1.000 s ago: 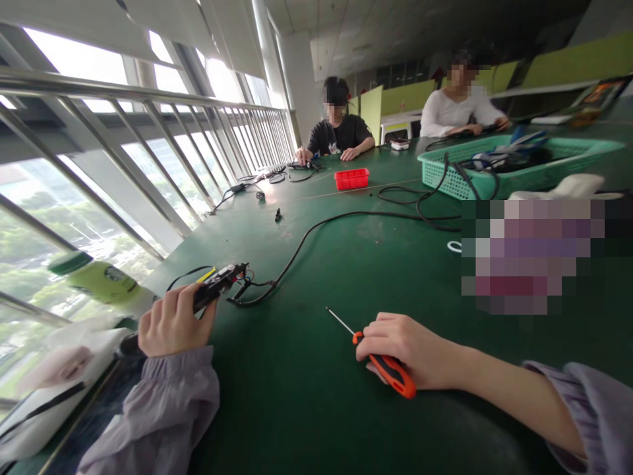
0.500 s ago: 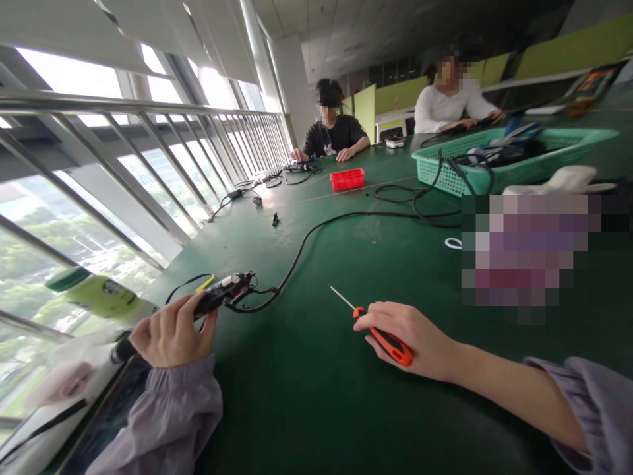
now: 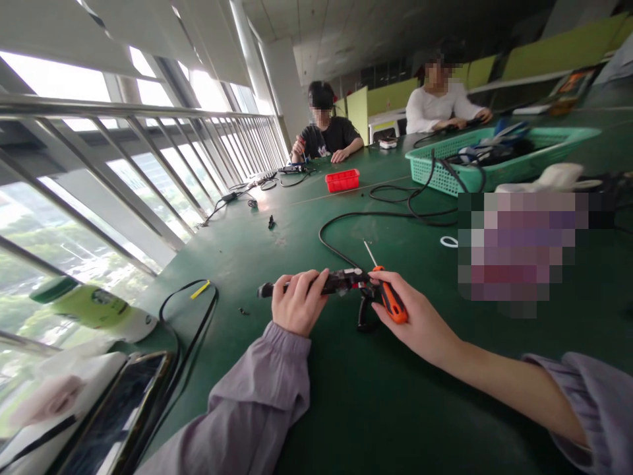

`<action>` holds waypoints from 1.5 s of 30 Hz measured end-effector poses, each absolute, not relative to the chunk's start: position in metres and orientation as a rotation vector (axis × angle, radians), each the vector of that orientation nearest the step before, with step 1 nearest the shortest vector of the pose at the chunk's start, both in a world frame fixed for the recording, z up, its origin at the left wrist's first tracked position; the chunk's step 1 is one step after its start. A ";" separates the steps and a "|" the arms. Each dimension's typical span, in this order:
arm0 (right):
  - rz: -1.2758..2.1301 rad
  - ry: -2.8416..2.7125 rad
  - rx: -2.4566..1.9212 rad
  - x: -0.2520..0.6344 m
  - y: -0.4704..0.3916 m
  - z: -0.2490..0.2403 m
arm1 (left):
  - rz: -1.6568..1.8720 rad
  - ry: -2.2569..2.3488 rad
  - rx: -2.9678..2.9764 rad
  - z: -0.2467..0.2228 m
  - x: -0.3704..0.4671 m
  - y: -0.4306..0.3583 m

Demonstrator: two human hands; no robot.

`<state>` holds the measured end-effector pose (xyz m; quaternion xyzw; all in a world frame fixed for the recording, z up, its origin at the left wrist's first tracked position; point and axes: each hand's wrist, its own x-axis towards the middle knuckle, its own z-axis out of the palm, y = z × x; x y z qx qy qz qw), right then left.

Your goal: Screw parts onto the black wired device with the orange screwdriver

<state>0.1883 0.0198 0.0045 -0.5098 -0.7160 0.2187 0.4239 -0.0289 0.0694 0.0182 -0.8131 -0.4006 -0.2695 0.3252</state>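
Wrapped round a long black corded device (image 3: 340, 282) is my left hand (image 3: 298, 300); the device lies crosswise, and light and red parts show at its right end, while its exact kind cannot be made out. My right hand (image 3: 413, 313) grips an orange and black screwdriver (image 3: 393, 298), its thin metal shaft pointing up and away from me. The right fingertips are at the device's corded end; whether they also pinch it is unclear. A black piece (image 3: 364, 311) hangs below that end. From there the black cord (image 3: 332, 244) curves off across the green table (image 3: 316, 422).
At left are a phone (image 3: 116, 409), a black strap (image 3: 210, 310) and a green-capped bottle (image 3: 93, 307). Farther off stand a red tray (image 3: 342, 181) and a teal basket (image 3: 420, 173) of tools. Two people sit across the table; a railing (image 3: 123, 109) runs along the left.
My left hand has carried the black device rightward to the screwdriver. My right hand has risen slightly, and the screwdriver's shaft now points more upward. A far person's hand has lifted.
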 end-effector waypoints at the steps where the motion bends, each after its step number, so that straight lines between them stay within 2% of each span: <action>1: 0.543 -1.768 -1.305 0.189 0.020 0.005 | -0.711 -1.071 -2.152 0.016 -0.025 0.076; 7: 0.585 -1.877 -1.378 0.189 0.024 0.004 | -0.649 -1.353 -2.404 0.004 -0.021 0.106; 13: 0.492 -2.078 -1.350 0.191 0.027 -0.002 | -0.562 -1.376 -2.597 0.004 -0.025 0.122; 24: 0.425 -2.195 -1.369 0.195 0.028 0.005 | -0.757 -1.515 -2.224 0.001 -0.042 0.109; 31: 0.402 -2.260 -1.353 0.200 0.030 0.002 | -0.586 -1.589 -1.883 0.013 -0.100 0.080; 35: 0.382 -2.268 -1.328 0.199 0.031 0.001 | -0.390 -1.805 -1.765 0.007 -0.142 0.069; 39: 0.388 -2.270 -1.334 0.199 0.031 0.000 | -0.348 -1.788 -1.981 -0.004 -0.165 0.064; 45: 0.364 -2.264 -1.327 0.201 0.031 -0.003 | -0.215 -1.763 -2.052 0.001 -0.156 0.057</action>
